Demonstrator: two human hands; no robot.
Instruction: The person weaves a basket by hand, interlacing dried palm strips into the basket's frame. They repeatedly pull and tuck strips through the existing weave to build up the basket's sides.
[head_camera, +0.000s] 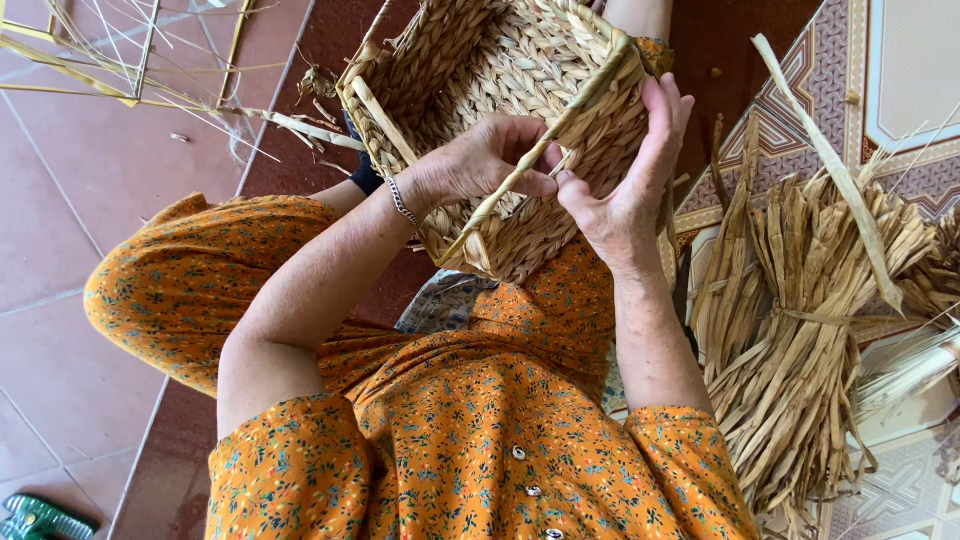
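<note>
Left hand pinched strand at basket rim. Right hand gripped basket side, fingers curled. Fibre bundle lay right of basket.

- One head-worn view, looking steeply down, close above the left hand and right hand.
- Lap below the hands, floor beyond.

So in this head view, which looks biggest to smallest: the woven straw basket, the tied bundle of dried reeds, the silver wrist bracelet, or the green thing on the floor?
1. Woven straw basket and tied bundle of dried reeds: similar, and the basket is nearer, so unranked.
2. Green thing, cut off by the frame.
3. Silver wrist bracelet.
</note>
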